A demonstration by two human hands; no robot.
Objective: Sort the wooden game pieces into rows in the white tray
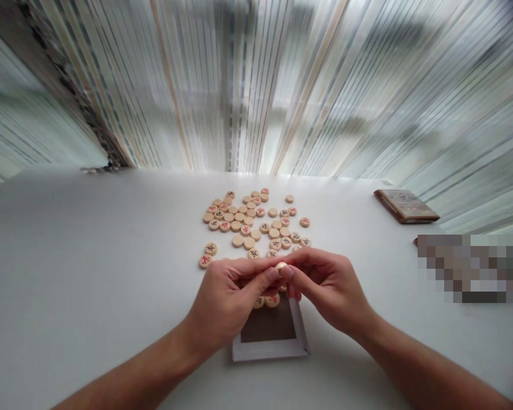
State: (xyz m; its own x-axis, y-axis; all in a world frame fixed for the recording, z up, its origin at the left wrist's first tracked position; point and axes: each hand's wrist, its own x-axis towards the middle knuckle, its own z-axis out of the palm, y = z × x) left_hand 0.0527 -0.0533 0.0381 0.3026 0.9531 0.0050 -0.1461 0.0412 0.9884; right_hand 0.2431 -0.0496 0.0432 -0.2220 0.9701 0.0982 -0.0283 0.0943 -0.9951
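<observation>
Left hand and right hand pinch one small wooden disc between their fingertips, above an open box where a few marked pieces lie. Beyond, loose pieces, some plain, some with red or black characters, spread over a white table; a brown case sits right, near a striped curtain

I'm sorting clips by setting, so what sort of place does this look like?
Probably somewhere indoors, perhaps in a home: a white table stands before a striped curtain, and round wooden game pieces, some marked in red or black, are spread over it.
</observation>
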